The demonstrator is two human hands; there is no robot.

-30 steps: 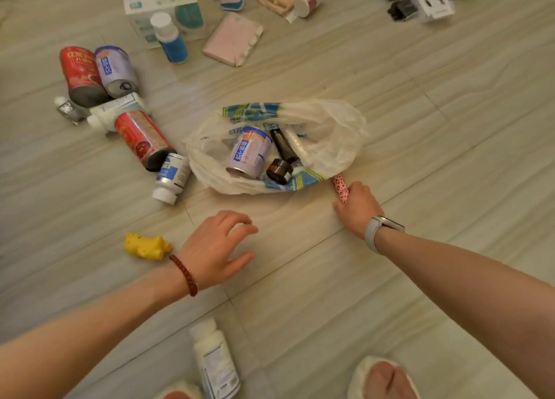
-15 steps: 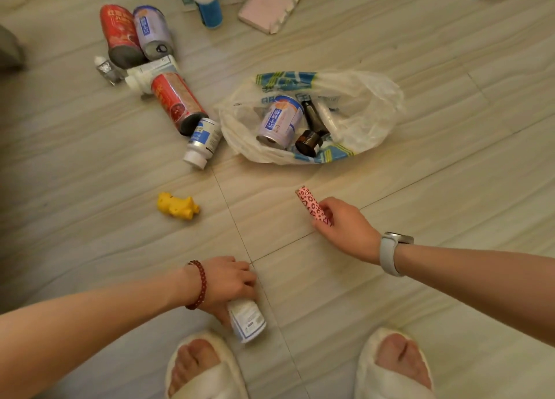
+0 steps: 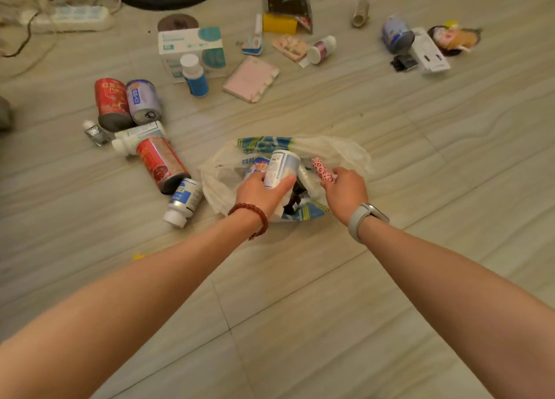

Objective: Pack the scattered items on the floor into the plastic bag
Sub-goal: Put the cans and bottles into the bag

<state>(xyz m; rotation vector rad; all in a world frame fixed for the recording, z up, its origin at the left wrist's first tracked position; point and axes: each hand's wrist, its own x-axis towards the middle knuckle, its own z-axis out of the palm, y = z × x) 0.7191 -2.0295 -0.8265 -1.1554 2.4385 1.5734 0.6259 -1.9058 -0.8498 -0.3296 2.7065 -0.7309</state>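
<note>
A translucent plastic bag with blue print lies open on the floor, with a can and dark items inside, mostly hidden by my hands. My left hand grips a white bottle over the bag's mouth. My right hand pinches a pink leopard-print tube just above the bag's right side. Left of the bag lie a white bottle with a blue label, a red can and a white tube. A yellow toy peeks out beside my left forearm.
Further back lie a red can and a purple can, a small glittery bottle, a blue bottle, a white-and-teal box, a pink notepad, and several small items at the right. A power strip sits far left.
My left hand has lifted the white bottle from near my feet to the bag's mouth. My right hand has carried the pink tube forward over the bag. The view has tilted up.
</note>
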